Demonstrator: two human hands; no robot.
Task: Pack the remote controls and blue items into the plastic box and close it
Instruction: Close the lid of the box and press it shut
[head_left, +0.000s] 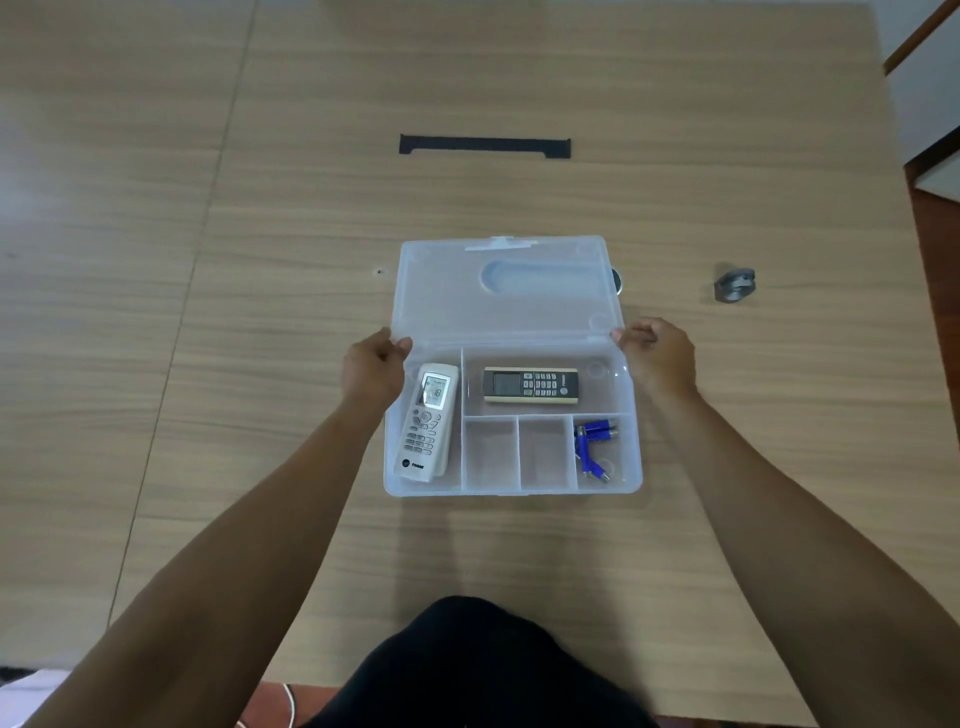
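Note:
A clear plastic box (511, 488) sits open in the middle of the wooden table, its lid (504, 306) raised behind it. A white remote (427, 422) lies in the left compartment. A dark remote with a cream edge (530, 385) lies in the upper wide compartment. Blue items (592, 441) rest in the lower right compartment. My left hand (374, 371) pinches the lid's left edge near the hinge. My right hand (657, 356) pinches the lid's right edge.
A black strip (484, 146) lies on the table beyond the box. A small grey metal object (734, 285) sits to the right. A dark round thing (617, 280) peeks from behind the lid. The table's right edge (904, 208) borders a white cabinet.

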